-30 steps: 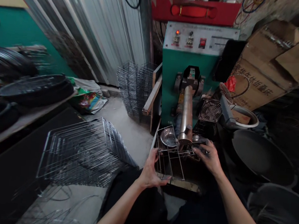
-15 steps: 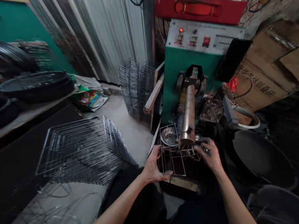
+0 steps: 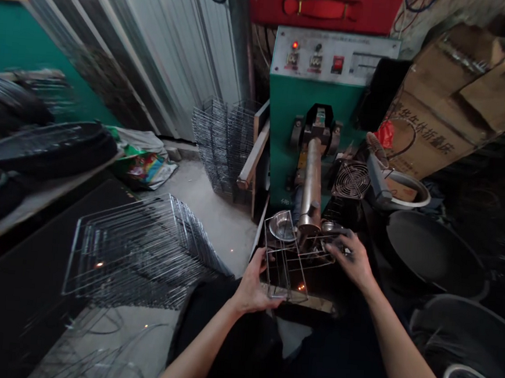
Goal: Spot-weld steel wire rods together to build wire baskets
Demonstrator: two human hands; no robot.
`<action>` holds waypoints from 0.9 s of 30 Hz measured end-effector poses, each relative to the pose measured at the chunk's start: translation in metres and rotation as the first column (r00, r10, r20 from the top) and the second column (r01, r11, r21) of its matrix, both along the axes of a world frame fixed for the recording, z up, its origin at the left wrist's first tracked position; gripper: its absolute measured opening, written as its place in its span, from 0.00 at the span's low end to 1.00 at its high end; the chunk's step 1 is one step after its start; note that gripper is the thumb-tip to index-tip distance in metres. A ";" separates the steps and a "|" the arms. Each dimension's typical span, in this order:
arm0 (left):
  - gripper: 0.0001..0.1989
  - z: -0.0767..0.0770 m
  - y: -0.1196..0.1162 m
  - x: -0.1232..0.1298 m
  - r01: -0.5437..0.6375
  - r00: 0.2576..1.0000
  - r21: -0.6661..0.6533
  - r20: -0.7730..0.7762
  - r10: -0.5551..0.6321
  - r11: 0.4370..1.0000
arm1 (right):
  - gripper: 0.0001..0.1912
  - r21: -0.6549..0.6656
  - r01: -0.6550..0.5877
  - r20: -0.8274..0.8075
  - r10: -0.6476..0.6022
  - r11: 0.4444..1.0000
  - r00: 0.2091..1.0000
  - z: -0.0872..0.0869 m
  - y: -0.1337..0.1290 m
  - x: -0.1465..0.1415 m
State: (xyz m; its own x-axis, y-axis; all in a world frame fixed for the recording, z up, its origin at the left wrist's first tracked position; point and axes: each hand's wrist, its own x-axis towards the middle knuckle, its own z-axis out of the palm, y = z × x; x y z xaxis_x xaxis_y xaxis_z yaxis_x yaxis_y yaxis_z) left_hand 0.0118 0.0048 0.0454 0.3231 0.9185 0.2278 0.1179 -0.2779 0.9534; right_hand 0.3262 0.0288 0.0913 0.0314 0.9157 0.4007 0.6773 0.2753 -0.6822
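A small wire frame [image 3: 287, 267] is tilted below the metal cylinder [image 3: 311, 188] of a green machine [image 3: 279, 121]. My left hand [image 3: 254, 288] grips the frame's left side, thumb along its lower edge. My right hand [image 3: 352, 258] is closed at the frame's right end, fingers pinched near the cylinder's tip; the exact hold is small and dark. Orange sparks glow at the frame's lower part. Behind the frame sits a shiny metal bowl [image 3: 283, 225].
Stacked wire frames [image 3: 138, 250] stand at the left, and more [image 3: 223, 146] lean beside the machine. A round fan grille [image 3: 351, 180], black pans [image 3: 435, 253] and a cardboard box [image 3: 441, 122] are at the right. A wooden bar [image 3: 254, 154] juts out left of the machine.
Sparks have appeared near the frame and over the floor at the left. The wire frame has turned and tilted slightly in my hands. The whole view has shifted a little.
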 end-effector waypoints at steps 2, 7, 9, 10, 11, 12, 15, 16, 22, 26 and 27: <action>0.47 -0.001 -0.021 -0.009 -0.015 0.999 -0.060 0.049 0.018 0.998 | 0.19 -0.019 0.039 -0.055 -0.040 0.999 0.998 -0.009 -0.018 0.013; 0.43 -0.013 -0.078 -0.030 -0.083 0.962 -0.310 0.223 0.158 0.947 | 0.25 -0.075 0.187 0.011 -0.186 0.980 0.982 -0.053 -0.075 0.044; 0.39 -0.015 -0.095 -0.032 -0.065 0.933 -0.378 0.305 0.190 0.923 | 0.26 -0.108 0.260 0.023 -0.259 0.960 0.966 -0.067 -0.093 0.045; 0.36 -0.015 -0.103 -0.031 -0.060 0.915 -0.404 0.344 0.212 0.913 | 0.27 -0.121 0.295 0.018 -0.295 0.948 0.955 -0.070 -0.101 0.043; 0.34 -0.013 -0.109 -0.031 -0.059 0.896 -0.430 0.376 0.238 0.901 | 0.27 -0.132 0.322 0.012 -0.323 0.938 0.946 -0.070 -0.107 0.040; 0.32 -0.011 -0.114 -0.030 -0.061 0.878 -0.460 0.397 0.267 0.886 | 0.28 -0.136 0.342 0.007 -0.344 0.930 0.939 -0.067 -0.111 0.037; 0.27 -0.003 -0.129 -0.027 -0.061 0.846 -0.569 0.406 0.345 0.820 | 0.28 -0.112 0.325 -0.005 -0.327 0.939 0.945 -0.047 -0.115 0.030; 0.26 0.000 -0.134 -0.025 -0.050 0.842 -0.601 0.404 0.357 0.798 | 0.28 -0.101 0.305 -0.008 -0.307 0.947 0.952 -0.039 -0.115 0.029; 0.30 0.003 -0.160 -0.025 0.007 0.865 -0.644 0.387 0.318 0.765 | 0.29 -0.131 0.270 0.013 -0.271 0.954 0.963 -0.001 -0.112 0.030; 0.29 0.009 -0.161 -0.039 0.012 0.984 -0.464 0.165 0.073 0.886 | 0.24 -0.104 0.181 0.099 -0.171 0.978 0.980 0.013 -0.109 0.029; 0.28 0.013 -0.156 -0.042 0.017 0.995 -0.414 0.092 0.024 0.910 | 0.23 -0.124 0.129 0.119 -0.114 0.984 0.986 0.015 -0.109 0.027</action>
State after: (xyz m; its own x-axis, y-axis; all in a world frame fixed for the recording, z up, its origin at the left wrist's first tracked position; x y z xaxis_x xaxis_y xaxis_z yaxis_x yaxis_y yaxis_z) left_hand -0.0303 -0.1511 0.0587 0.3156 0.9378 -0.1444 0.0235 0.1444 0.9892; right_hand 0.3531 -0.0798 0.1065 0.1079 0.9525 0.2849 0.7740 0.0993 -0.6253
